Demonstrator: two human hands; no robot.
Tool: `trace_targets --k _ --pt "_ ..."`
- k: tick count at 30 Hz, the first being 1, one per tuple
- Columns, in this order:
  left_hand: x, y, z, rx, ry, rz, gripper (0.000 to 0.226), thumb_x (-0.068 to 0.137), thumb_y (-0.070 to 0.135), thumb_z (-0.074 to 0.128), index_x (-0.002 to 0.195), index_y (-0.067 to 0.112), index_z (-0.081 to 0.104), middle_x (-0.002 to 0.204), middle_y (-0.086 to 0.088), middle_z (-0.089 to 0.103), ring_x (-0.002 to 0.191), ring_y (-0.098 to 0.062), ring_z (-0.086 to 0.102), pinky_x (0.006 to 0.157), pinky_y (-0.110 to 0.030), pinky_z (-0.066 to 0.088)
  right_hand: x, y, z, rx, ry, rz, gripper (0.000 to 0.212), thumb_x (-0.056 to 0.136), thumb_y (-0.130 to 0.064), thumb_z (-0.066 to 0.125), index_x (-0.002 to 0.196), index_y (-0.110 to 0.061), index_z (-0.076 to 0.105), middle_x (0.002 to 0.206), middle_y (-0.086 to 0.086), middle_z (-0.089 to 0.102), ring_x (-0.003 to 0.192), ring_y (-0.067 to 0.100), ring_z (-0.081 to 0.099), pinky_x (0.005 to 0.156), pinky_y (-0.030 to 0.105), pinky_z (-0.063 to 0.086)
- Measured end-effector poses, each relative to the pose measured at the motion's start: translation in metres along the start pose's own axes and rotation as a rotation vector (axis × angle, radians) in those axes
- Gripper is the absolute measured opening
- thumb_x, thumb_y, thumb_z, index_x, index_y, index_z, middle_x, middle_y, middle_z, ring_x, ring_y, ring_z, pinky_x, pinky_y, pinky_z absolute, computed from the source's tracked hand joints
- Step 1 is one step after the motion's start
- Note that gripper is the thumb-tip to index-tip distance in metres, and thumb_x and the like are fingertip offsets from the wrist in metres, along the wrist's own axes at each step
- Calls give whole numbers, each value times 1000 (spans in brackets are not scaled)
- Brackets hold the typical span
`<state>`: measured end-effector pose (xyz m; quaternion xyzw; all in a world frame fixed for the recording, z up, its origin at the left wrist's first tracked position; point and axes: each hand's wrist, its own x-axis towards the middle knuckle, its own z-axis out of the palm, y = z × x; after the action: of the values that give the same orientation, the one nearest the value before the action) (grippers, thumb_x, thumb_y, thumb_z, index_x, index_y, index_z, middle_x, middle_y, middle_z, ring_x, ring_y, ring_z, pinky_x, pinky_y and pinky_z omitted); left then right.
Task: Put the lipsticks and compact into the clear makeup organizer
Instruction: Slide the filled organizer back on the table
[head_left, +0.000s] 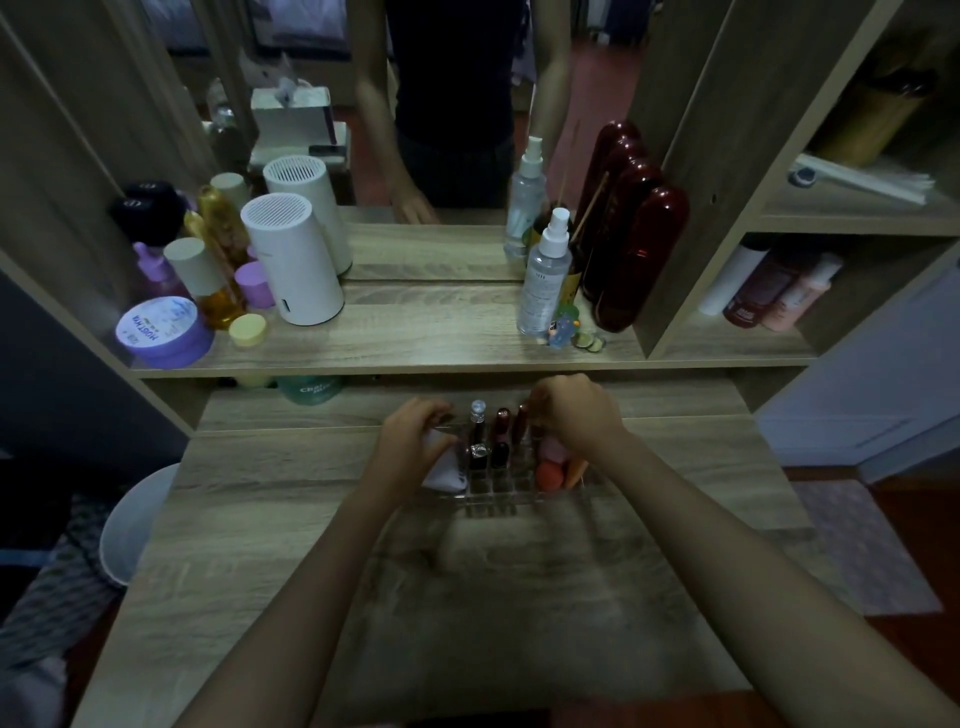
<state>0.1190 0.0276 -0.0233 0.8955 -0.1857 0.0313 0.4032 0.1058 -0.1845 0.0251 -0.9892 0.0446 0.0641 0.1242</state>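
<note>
The clear makeup organizer (493, 499) stands on the wooden desk between my hands. Several lipsticks (501, 423) stand upright in its middle slots, one with a silver cap (478, 410). A white compact (444, 470) sits tilted in the left compartment, with my left hand (415, 441) curled over it and the organizer's left end. My right hand (576, 415) grips the organizer's right back corner. Orange and pink makeup sponges (553, 467) fill the right compartment.
A raised shelf behind the organizer carries a white cylinder (291, 260), purple jars (161, 332), bottles, a spray bottle (545, 275) and dark red cases (634, 249) before a mirror. A green jar (311, 389) sits under the shelf. A white bin (135, 525) stands left of the desk.
</note>
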Motion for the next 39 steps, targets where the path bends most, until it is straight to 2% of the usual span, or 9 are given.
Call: trace_targets --k 3,7,11,14,18,21,26,36,39 --pt "-3 -7 -8 6 18 -18 28 77 0 69 105 -1 66 104 -20 68 96 -29 64 80 -18 41 -3 13 -6 13 30 49 20 84 -20 64 104 -20 67 110 14 67 103 35 63 78 38 51" --pt "-11 -22 -20 16 87 -141 23 86 -4 54 106 -1 65 108 -22 66 100 -31 61 85 -30 43 -9 43 -10 73 68 150 21 86 -16 60 104 -18 69 108 14 71 104 34 64 79 38 52" --pt "-28 -40 -27 16 93 -368 25 91 1 48 112 -2 62 112 -26 65 105 -36 60 90 -42 46 -19 77 2 177 16 299 18 89 -13 59 103 -10 71 108 15 72 101 29 66 84 32 50" --pt "-40 -46 -23 -168 16 -593 21 92 3 50 107 0 64 103 -25 67 96 -38 64 85 -47 52 -30 90 18 325 -53 364 15 86 -7 64 96 -1 75 103 18 74 96 30 68 76 22 45" --pt "-49 -47 -9 -462 -86 -800 25 90 -2 52 113 -9 59 92 -21 64 72 -25 58 68 -33 50 -44 90 39 570 -203 410 13 82 5 67 92 10 71 85 26 71 53 20 63 54 21 48" --pt "-51 -47 -1 -530 -94 -806 24 89 -4 53 110 -15 59 89 -25 61 65 -22 54 67 -30 45 -49 85 49 660 -165 449 10 81 10 64 79 4 71 58 17 62 27 4 50 36 15 42" --pt "-47 -49 6 -526 -94 -812 17 86 -4 57 102 -8 63 66 -12 58 49 -10 54 43 -12 44 -51 73 50 625 -165 504 14 82 -1 66 69 -5 70 25 -7 53 21 -3 45 28 6 35" --pt "-48 -49 6 -425 -60 -749 12 74 -7 70 73 4 72 49 1 67 54 -18 58 57 -27 48 -50 71 56 566 -130 522 16 82 -6 64 74 2 76 21 -10 48 22 -5 47 52 20 47" --pt "-46 -46 7 -344 -70 -712 14 73 -2 72 65 10 72 63 -15 70 60 -20 60 64 -32 48 -49 71 57 557 -124 495 17 82 -9 64 78 1 77 44 3 67 22 -6 47 54 21 50"
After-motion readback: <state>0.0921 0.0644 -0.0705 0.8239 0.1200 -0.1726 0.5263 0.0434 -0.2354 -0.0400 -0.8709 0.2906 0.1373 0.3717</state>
